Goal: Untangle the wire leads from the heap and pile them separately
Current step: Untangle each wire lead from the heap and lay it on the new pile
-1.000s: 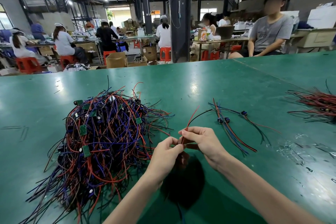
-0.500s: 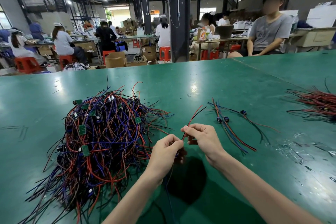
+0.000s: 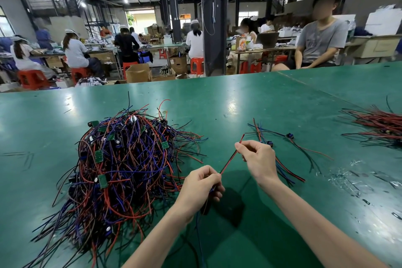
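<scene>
**One lead drawn out straight between my hands**

My left hand (image 3: 201, 185) is curled round the lower end of a red-and-black lead (image 3: 228, 163). My right hand (image 3: 258, 159) pinches the same lead near its upper tip. The hands are apart, and the wire runs in a straight slant between them, lifted off the green desk (image 3: 261, 98). I hold it this way, I think, so that any loop or snag shows before I set it down. Thin blue strands hang below my left fist; whether they belong to this lead I cannot tell.

The tangled heap (image 3: 121, 163) of red, blue and black wire with small green boards lies just left of my left hand, close enough to draw from. The small pile (image 3: 261, 132) of freed leads lies just beyond my right hand, apart from the heap so nothing knots again. A further bundle (image 3: 380, 124) lies at the desk's far right.
</scene>
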The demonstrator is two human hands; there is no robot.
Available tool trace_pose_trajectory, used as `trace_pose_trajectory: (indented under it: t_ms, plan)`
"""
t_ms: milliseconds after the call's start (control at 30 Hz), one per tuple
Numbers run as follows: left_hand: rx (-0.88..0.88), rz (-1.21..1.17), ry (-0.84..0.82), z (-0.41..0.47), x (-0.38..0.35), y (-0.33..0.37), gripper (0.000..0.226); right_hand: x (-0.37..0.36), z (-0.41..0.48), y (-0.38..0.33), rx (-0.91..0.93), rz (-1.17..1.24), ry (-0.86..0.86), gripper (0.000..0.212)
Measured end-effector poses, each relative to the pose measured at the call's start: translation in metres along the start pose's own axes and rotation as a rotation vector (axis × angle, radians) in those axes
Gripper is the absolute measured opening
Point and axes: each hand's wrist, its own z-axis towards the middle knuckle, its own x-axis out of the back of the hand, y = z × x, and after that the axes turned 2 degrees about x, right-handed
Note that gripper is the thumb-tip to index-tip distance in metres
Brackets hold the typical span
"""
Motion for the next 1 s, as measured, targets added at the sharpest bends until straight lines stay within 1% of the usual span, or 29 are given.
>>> trace_pose_trajectory:
  t_ms: [67,200,267,367,467,633,700,800,900,1000]
  plan:
    - [-0.004,0.002,-0.006,0.000,0.001,0.000,0.021,0.000,0.000,0.000,-0.042,0.051,-0.001,0.016]
    - [-0.012,0.001,-0.008,0.001,0.002,0.000,0.020,0.001,0.006,-0.004,-0.256,0.384,-0.007,0.022]
    - [-0.022,0.001,-0.011,0.001,0.003,0.001,0.020,0.003,0.009,-0.006,-0.351,0.511,-0.017,0.023]
    - [-0.021,0.008,-0.016,0.001,0.004,0.001,0.020,0.004,0.010,-0.006,-0.403,0.596,-0.034,0.019]
    - [-0.007,0.004,-0.018,0.001,0.004,0.000,0.020,0.004,0.011,-0.005,-0.333,0.521,0.001,0.015]
    - [0.002,0.022,-0.033,0.001,0.003,-0.002,0.022,0.007,0.011,-0.001,-0.073,0.150,0.056,0.015]
    - [0.005,0.026,-0.034,0.001,0.003,-0.002,0.022,0.007,0.011,0.000,-0.059,0.142,0.049,0.009]
    - [0.005,0.020,-0.043,0.001,0.004,-0.002,0.022,0.007,0.014,-0.003,-0.154,0.283,0.054,0.003]
    - [0.005,0.015,-0.058,0.000,0.003,-0.002,0.021,0.009,0.017,-0.008,-0.316,0.490,0.040,0.015]
    - [0.004,-0.002,-0.077,-0.002,-0.001,-0.002,0.022,0.013,0.019,-0.010,-0.535,0.713,0.002,0.015]
